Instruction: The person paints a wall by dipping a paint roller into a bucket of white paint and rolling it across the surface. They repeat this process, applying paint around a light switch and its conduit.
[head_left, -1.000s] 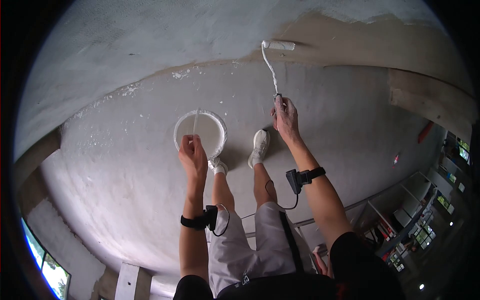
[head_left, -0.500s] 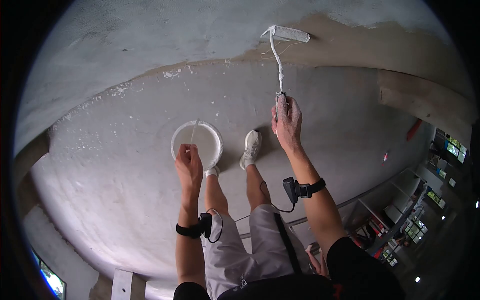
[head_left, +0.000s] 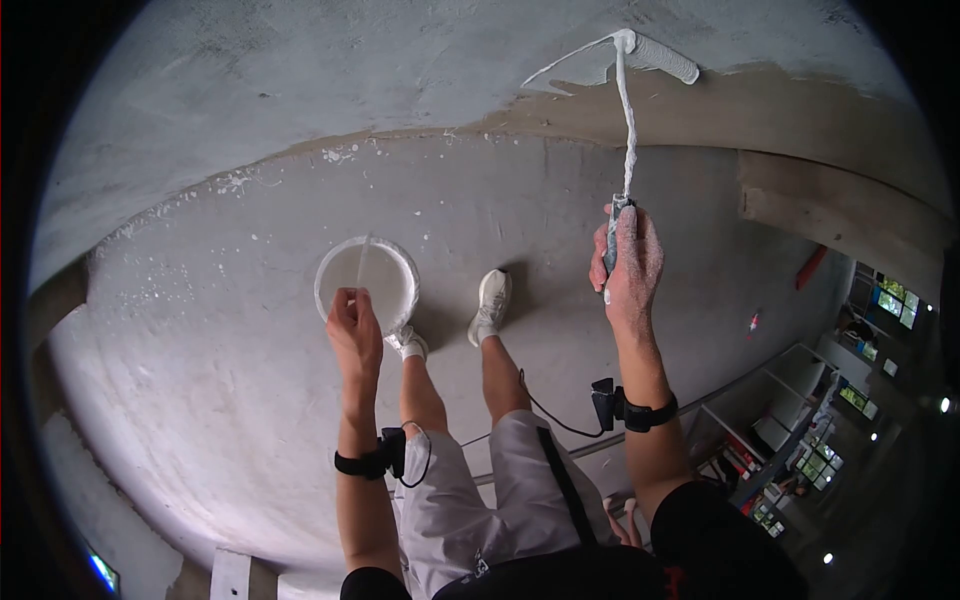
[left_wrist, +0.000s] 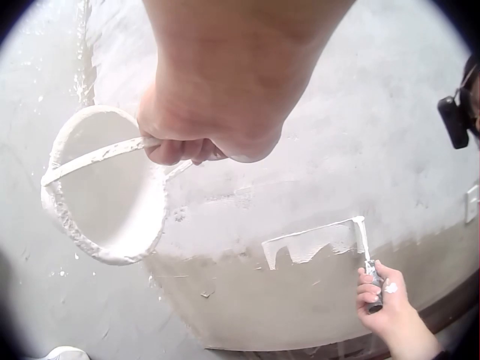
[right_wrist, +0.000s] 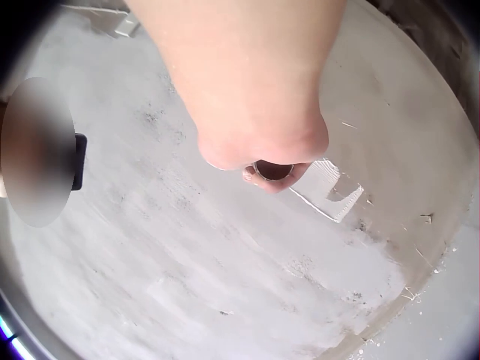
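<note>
Where the wall (head_left: 300, 80) meets the floor (head_left: 230, 330), white spatter marks the surface beside the joint. The left shoe (head_left: 408, 342) is just beside the bucket (head_left: 410, 275), which partly overlaps it; the right shoe (head_left: 492, 298) is farther to the right. A metal rack (head_left: 770, 430) and a red object (head_left: 810, 268) are well apart from the bucket. The paint roller has a white, ridged cover (head_left: 665, 60) against the wall, a thickly coated white rod (head_left: 627, 120) and a smeared dark grip (head_left: 614, 240). White coating (head_left: 580, 68) adjoins the cover, over grey and brown wall areas. Fingers of the right hand (head_left: 635, 270) are clamped around the grip; fingers of the left hand (head_left: 355, 330) are together, curled around the bucket's white-coated bail (head_left: 366, 258). The left hand hides part of the rim. The right wrist view conceals most of the right-hand fingers. Fill depth and bucket contact with the floor cannot be determined.
</note>
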